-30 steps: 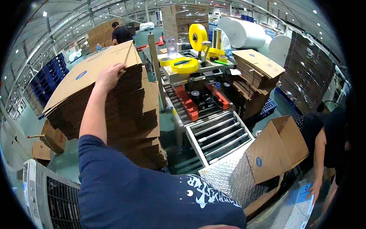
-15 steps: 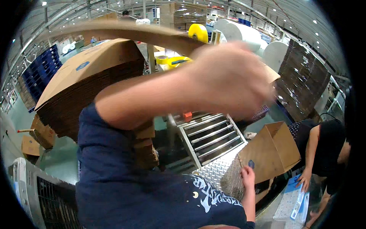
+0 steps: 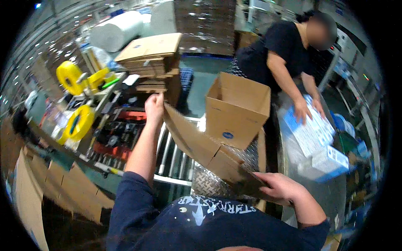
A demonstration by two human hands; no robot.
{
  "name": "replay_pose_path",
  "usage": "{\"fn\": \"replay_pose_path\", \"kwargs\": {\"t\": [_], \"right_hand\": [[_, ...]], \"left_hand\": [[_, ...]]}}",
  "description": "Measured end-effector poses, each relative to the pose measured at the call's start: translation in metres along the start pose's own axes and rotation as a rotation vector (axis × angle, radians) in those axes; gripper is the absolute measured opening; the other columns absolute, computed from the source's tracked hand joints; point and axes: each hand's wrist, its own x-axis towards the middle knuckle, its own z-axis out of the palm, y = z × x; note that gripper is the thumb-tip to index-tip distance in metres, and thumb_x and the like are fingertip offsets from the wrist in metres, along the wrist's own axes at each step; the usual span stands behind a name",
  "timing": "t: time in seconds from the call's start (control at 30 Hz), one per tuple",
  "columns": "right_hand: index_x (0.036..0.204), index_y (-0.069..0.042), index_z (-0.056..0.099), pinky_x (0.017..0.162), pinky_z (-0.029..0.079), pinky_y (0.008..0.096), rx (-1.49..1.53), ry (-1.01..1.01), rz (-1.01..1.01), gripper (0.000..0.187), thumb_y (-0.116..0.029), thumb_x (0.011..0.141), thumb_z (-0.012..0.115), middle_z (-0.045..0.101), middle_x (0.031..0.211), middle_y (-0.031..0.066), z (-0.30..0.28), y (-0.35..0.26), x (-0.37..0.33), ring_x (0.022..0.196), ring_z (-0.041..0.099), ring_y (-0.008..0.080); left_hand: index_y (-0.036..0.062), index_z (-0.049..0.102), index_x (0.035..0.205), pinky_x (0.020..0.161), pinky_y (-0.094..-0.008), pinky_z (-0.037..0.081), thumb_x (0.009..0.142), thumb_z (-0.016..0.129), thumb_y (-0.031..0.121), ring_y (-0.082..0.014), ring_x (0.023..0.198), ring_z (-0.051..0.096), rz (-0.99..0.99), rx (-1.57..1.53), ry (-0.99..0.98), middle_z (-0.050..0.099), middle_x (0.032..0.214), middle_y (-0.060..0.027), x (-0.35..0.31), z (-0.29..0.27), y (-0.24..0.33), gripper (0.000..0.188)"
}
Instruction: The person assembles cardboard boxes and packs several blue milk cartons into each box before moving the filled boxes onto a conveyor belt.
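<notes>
A flattened cardboard carton slants across in front of me, edge up, from upper left to lower right. My left hand is closed on its far left end. At the near right end, my right hand grips it with the thumb on the near side and the other fingers partly hidden. Just beyond stands an open brown carton, upright, with its top open, on a diamond-plate metal surface. Its contents do not show.
A co-worker at the right has both hands on blue-and-white packages on a grey table. A roller conveyor and a taping machine with yellow tape rolls lie left. Flat cartons are stacked behind; more cardboard stands lower left.
My view has swung right. My left arm, raised and blurred across the view before, has come down to the left. My right hand has left the open carton and now grips the flattened one.
</notes>
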Motion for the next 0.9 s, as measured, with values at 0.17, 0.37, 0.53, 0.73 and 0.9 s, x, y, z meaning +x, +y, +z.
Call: {"fn": "replay_pose_path", "kwargs": {"t": [0.17,0.37,0.53,0.73,0.9], "right_hand": [[0.13,-0.005,0.039,0.093,0.039,0.0342,0.214,-0.02,0.266,0.049,-0.02,0.085,0.052,0.051,0.121,0.0176,0.019,0.034,0.004,0.111,0.05,0.0279],[0.131,-0.004,0.038,0.09,0.039,0.0291,0.604,0.068,0.287,0.042,-0.019,0.092,0.045,0.053,0.118,0.0044,0.023,0.066,0.023,0.105,0.047,0.0115],[0.125,-0.004,0.046,0.087,0.04,0.027,0.812,0.096,0.416,0.036,-0.021,0.093,0.045,0.056,0.11,-0.0015,-0.003,0.058,0.027,0.096,0.048,0.0073],[0.079,0.001,0.057,0.069,0.045,0.0448,-0.192,0.108,0.421,0.028,-0.026,0.081,0.055,0.058,0.083,0.0238,-0.029,0.039,0.043,0.08,0.056,0.0392],[0.08,0.004,0.055,0.063,0.046,0.0384,0.131,0.451,0.443,0.017,-0.012,0.076,0.053,0.058,0.073,0.0176,-0.093,0.098,0.051,0.068,0.059,0.0261]], "left_hand": [[-0.0011,0.02,0.135,0.103,-0.0377,0.028,0.064,0.076,0.032,-0.0327,0.125,0.031,-0.302,-0.19,-0.228,0.027,0.135,-0.0254,-0.078,0.077,-0.003,0.096],[0.0059,0.0,0.14,0.107,-0.0422,0.018,0.066,0.072,0.021,-0.0398,0.134,0.005,-0.085,-0.248,-0.425,-0.003,0.142,-0.0281,-0.089,0.077,0.035,0.105],[0.0148,0.018,0.14,0.107,-0.0403,0.02,0.065,0.062,0.006,-0.0384,0.134,0.005,-0.269,-0.309,-0.43,-0.005,0.143,-0.0274,-0.081,0.067,0.053,0.087],[0.0133,0.037,0.132,0.106,-0.0338,0.022,0.061,0.05,-0.008,-0.033,0.132,0.021,-0.223,-0.221,-0.503,0.006,0.143,-0.0228,-0.089,0.016,0.041,0.076],[0.0015,0.038,0.131,0.107,-0.0337,0.022,0.058,0.049,-0.004,-0.0239,0.132,0.024,-0.219,-0.4,-0.883,0.026,0.141,-0.019,-0.057,-0.048,0.094,0.074]]}}
